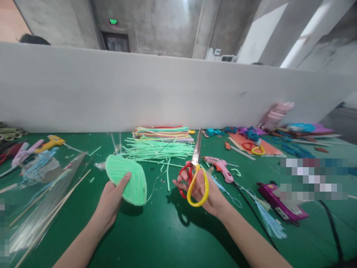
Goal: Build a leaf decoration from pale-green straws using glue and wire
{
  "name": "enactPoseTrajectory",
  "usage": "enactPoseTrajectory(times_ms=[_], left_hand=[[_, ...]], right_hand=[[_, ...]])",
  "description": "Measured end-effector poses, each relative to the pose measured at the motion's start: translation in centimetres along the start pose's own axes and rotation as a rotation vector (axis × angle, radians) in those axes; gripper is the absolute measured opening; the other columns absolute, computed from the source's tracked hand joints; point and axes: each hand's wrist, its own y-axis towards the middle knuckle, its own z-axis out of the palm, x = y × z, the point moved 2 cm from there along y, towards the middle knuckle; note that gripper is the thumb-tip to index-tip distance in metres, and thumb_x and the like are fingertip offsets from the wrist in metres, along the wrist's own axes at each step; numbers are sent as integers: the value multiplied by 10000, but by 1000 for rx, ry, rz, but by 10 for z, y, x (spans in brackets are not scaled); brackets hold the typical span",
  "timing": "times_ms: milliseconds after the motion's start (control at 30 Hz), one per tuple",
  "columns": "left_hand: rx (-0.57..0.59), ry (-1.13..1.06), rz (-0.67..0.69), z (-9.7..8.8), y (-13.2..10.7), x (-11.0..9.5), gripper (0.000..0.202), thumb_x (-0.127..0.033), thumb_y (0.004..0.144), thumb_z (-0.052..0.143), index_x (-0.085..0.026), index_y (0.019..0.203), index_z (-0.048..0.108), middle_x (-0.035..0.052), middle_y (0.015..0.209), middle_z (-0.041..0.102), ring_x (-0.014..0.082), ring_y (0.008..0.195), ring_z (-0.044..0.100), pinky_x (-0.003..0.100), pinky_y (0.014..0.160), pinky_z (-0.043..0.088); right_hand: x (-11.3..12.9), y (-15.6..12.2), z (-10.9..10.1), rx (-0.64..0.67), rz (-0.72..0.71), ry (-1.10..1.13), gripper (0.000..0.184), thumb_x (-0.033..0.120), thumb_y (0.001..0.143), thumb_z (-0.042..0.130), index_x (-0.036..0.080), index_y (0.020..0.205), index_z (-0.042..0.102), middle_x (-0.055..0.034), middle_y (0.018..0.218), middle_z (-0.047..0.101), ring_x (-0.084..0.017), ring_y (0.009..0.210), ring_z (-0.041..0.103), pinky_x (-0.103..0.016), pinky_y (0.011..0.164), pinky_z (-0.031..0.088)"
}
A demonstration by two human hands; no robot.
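Observation:
My left hand (111, 199) grips a light-green leaf-shaped piece made of fuzzy pipe cleaners (126, 178), thumb on top, held just above the green table (167, 230). My right hand (203, 191) holds scissors (194, 175) with red and yellow handles, blades closed and pointing up and away. Between and behind the hands lies a loose pile of light-green pipe cleaners (156, 150) with cut bits scattered around.
A pink glue gun (221, 167) lies right of the scissors, a purple one (279, 203) further right, a yellow one (51, 143) at left. Stacked coloured pipe cleaners (164, 133) sit by the white partition (167, 93). Clear plastic wrap and thin sticks (41, 197) lie at left.

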Motion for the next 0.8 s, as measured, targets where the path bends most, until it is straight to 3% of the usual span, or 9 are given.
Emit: enactPoseTrajectory(times_ms=[67,133,233,367,500,567,667,733,800], left_hand=[[6,-5,7,1,-1,-1,369,-365,765,715,-177,1081,683,101,1109,718,235,948,694,320,827,555],[-3,-12,9,2,-2,-2,359,-350,770,712,-165,1076,685,109,1097,722,237,938,698,325,833,552],[-15,-9,2,1,-3,-3,336,-328,775,710,-165,1067,688,108,1081,728,234,920,703,327,827,553],[-7,-15,2,0,-2,-1,359,-324,769,715,-174,1093,679,106,1066,734,233,904,708,326,811,558],[-33,-24,-8,-2,0,0,378,-326,770,713,-175,1114,670,106,1063,734,235,908,707,324,801,562],[-46,-39,-17,-2,0,0,375,-336,778,703,-183,1118,667,105,1078,729,237,919,704,315,785,565],[-35,-81,-20,-2,-1,-3,362,-352,793,683,-185,1114,666,107,1085,726,244,933,699,306,761,569],[-30,-102,-9,-2,-2,-5,347,-350,799,676,-186,1105,669,101,1071,731,245,924,701,300,749,570],[-51,-121,5,-2,-3,-8,324,-333,804,672,-187,1093,674,89,1041,741,237,898,708,293,746,569]], right_hand=[[1,-4,1,41,29,56,421,609,855,491,282,1120,465,-35,904,512,-197,942,578,-432,908,483],[-2,-6,2,96,52,64,512,700,816,454,289,1121,466,-44,924,517,-209,959,574,-423,878,492],[-9,-5,0,134,40,-14,836,931,631,234,286,1113,462,-80,953,542,-248,950,573,-401,747,523],[-15,-2,1,142,113,-90,935,935,596,25,284,1124,440,-77,911,539,-219,841,572,-361,671,526],[-17,-3,5,157,94,-94,913,929,610,55,280,1155,396,-56,854,521,-185,699,538,-325,610,503],[-17,-4,7,161,9,-187,895,949,579,249,278,1157,380,-37,851,506,-165,649,502,-306,577,485],[-11,-7,8,76,-135,-581,661,714,669,627,282,1115,402,-14,889,510,-139,654,482,-271,588,451],[-6,-9,9,22,-225,-926,379,450,777,659,270,1052,470,-17,918,546,-153,744,520,-282,672,445],[-3,-9,10,63,-314,-1160,301,332,776,653,258,1030,511,-31,964,577,-175,833,551,-299,730,443]])
